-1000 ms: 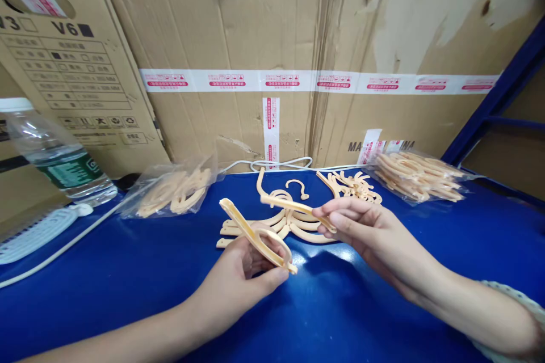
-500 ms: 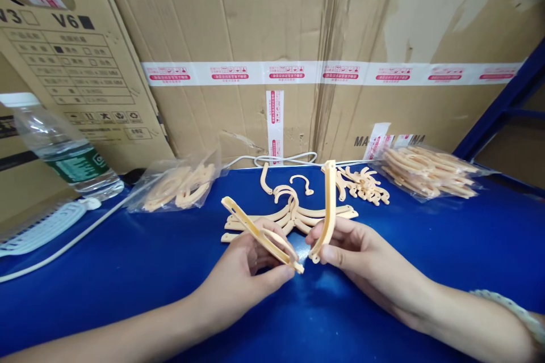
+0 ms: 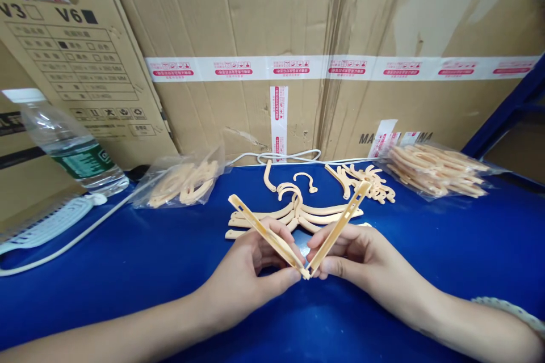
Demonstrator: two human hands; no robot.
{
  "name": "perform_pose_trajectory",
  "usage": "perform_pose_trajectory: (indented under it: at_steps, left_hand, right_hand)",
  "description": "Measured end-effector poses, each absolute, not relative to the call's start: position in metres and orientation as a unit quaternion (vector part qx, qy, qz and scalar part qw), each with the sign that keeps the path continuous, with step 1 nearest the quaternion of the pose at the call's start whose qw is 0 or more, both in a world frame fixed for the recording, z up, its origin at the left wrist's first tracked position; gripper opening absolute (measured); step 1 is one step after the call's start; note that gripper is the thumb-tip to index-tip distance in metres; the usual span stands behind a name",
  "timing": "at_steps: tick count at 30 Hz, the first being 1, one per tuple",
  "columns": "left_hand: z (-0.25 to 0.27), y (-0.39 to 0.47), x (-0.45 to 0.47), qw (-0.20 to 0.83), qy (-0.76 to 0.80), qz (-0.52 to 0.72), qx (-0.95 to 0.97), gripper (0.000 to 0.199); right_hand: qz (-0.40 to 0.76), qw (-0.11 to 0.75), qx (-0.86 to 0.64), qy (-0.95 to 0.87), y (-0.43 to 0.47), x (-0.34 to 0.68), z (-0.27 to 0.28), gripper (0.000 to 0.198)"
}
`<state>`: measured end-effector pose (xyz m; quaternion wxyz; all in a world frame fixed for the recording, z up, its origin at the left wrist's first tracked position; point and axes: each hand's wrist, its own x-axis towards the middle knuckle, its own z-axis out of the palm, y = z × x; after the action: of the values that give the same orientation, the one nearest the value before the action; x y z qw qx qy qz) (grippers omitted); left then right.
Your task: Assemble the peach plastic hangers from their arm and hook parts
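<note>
Pinched in my left hand is a beige plastic hanger arm, slanting up to the left. In the earlier view a curved hook piece lies along it; now my fingers mostly hide that piece. My right hand grips a second hanger arm, tilted up to the right with its hollow, slotted side showing. The lower ends of both arms meet in a V between my fingertips; whether they interlock I cannot tell. Just behind my hands lie several assembled hangers, their hooks overlapping.
A loose hook, a single hanger arm and a pile of hooks lie farther back. Plastic bags of parts sit at left and right. A water bottle, hairbrush and white cable are at left; cardboard stands behind.
The right hand has tilted its hanger arm from nearly upright to leaning right, turning the hollow side toward me. The lower ends of the two arms have come together. The view has shifted slightly.
</note>
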<state>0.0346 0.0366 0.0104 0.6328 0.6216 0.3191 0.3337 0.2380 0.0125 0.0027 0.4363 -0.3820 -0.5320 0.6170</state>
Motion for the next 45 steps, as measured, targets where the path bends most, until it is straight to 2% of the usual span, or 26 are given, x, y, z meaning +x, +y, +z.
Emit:
perform_pose_trajectory:
  at_steps: [13,22,25,28,31,34,37,42,45]
  left_hand:
    - [0.009,0.034,0.033,0.609,0.375,0.330,0.616,0.015]
    - [0.016,0.047,0.023,0.630,0.368,0.364,0.578,0.020]
    - [0.025,0.058,0.013,0.616,0.372,0.414,0.557,0.023]
    - [0.033,0.075,0.000,0.601,0.353,0.430,0.574,0.021]
    - [0.039,0.093,-0.015,0.541,0.353,0.387,0.658,0.018]
    - [0.041,0.106,-0.028,0.367,0.349,0.271,0.818,0.012]
    - [0.040,0.108,-0.032,0.214,0.260,0.190,0.922,0.009]
    - [0.037,0.097,-0.026,0.141,0.236,0.138,0.952,0.006]
    - [0.036,0.092,-0.022,0.126,0.252,0.122,0.952,0.013]
  right_hand:
    - [0.591,0.449,-0.389,-0.546,0.008,0.232,0.001,0.017]
    - [0.579,0.437,-0.405,-0.556,0.022,0.257,0.022,0.028]
    - [0.510,0.388,-0.402,-0.654,0.036,0.289,0.039,0.022]
    - [0.368,0.358,-0.430,-0.743,0.049,0.316,0.052,0.021]
    - [0.241,0.315,-0.431,-0.811,0.056,0.329,0.056,0.019]
    - [0.172,0.251,-0.398,-0.865,0.058,0.329,0.052,0.014]
    - [0.144,0.189,-0.387,-0.891,0.056,0.322,0.046,0.007]
    - [0.129,0.145,-0.402,-0.895,0.054,0.315,0.036,0.008]
    - [0.139,0.146,-0.410,-0.890,0.056,0.317,0.034,0.012]
